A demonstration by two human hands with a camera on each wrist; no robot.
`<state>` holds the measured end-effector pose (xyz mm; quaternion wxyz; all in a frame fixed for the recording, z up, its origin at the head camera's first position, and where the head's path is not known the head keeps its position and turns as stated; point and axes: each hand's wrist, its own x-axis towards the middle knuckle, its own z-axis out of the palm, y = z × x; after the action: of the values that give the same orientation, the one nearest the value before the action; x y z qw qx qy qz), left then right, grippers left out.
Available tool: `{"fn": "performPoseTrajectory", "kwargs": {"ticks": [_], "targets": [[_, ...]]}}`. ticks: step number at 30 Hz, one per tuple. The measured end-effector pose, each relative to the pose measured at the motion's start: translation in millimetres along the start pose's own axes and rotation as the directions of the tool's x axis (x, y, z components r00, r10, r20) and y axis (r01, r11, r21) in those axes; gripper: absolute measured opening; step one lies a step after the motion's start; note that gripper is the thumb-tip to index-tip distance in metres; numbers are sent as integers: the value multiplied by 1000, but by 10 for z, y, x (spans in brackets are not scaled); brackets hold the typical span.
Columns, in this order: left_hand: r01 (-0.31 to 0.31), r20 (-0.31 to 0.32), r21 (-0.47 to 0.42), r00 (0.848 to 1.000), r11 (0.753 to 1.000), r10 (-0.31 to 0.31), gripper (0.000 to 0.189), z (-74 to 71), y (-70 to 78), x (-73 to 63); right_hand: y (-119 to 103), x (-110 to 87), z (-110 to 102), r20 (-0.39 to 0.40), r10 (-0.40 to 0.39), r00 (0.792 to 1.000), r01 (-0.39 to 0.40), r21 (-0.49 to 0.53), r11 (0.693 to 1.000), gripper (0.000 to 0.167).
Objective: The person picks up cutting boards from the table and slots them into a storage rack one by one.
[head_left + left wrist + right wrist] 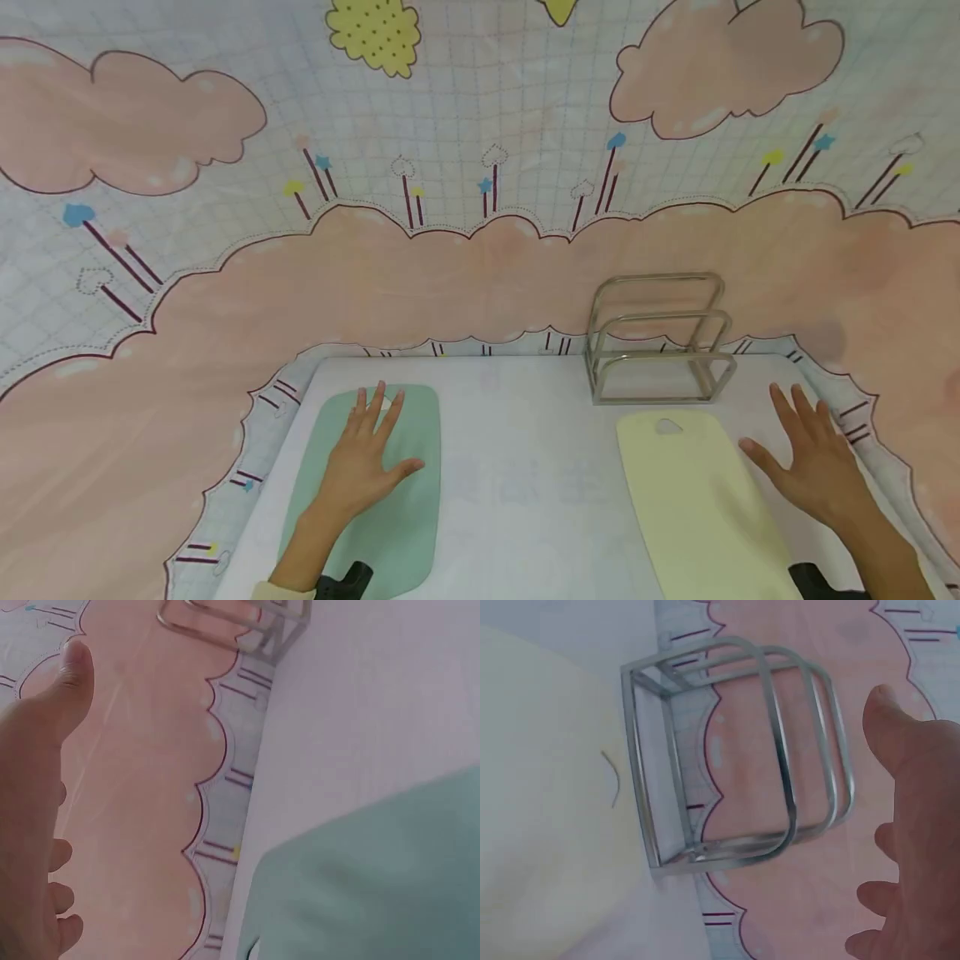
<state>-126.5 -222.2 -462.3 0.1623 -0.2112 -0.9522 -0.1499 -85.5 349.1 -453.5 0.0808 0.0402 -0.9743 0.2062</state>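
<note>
My left hand (363, 467) is over a mint-green cutting board (408, 525), fingers spread and holding nothing. Its fingertips partly cover the board's hole; whether they touch the surface I cannot tell. A pale yellow cutting board (690, 492) with a hole near its far end lies on the right. Beside that board's right edge is my right hand (813, 467), its fingers spread too and nothing in it. Just beyond the yellow board stands a metal wire rack (660, 357) with three upright loops. In the right wrist view the rack (784, 750) appears left of the right hand (930, 825).
Both boards and the rack are on a white tabletop (525, 483). Around and behind it spreads a cloth (450, 283) printed with pink clouds, and a yellow shape. Black wrist straps (345, 581) show at the bottom edge.
</note>
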Motion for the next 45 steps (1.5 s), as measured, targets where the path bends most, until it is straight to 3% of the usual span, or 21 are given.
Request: {"fn": "performPoseTrajectory", "kwargs": {"ticks": [4,9,14,18,26,34,41,45], "targets": [[18,15,-142,1000,990,-16,99,169,175,172,-27,93,4,-16,17,1000,-16,63,998,84],[-21,-51,-337,999,941,4,95,447,403,390,-75,192,58,-49,20,999,-13,131,991,81],[-96,-143,-403,989,910,41,90,663,620,566,-72,229,136,-88,6,996,11,193,981,78],[-126,-162,-422,985,898,62,89,782,771,698,-51,287,199,-114,7,994,19,224,974,78],[-113,-103,-508,992,854,70,89,1009,1040,878,13,407,314,-142,18,990,26,303,953,75],[-73,-32,-632,997,772,68,91,1201,1322,1066,73,483,361,-108,120,987,-68,394,917,78],[-116,8,-593,989,797,150,90,1376,1504,1249,115,602,378,-68,156,985,-109,449,887,77],[-95,30,-610,989,787,143,87,1450,1575,1336,134,663,379,-32,176,984,-140,469,872,78]]}}
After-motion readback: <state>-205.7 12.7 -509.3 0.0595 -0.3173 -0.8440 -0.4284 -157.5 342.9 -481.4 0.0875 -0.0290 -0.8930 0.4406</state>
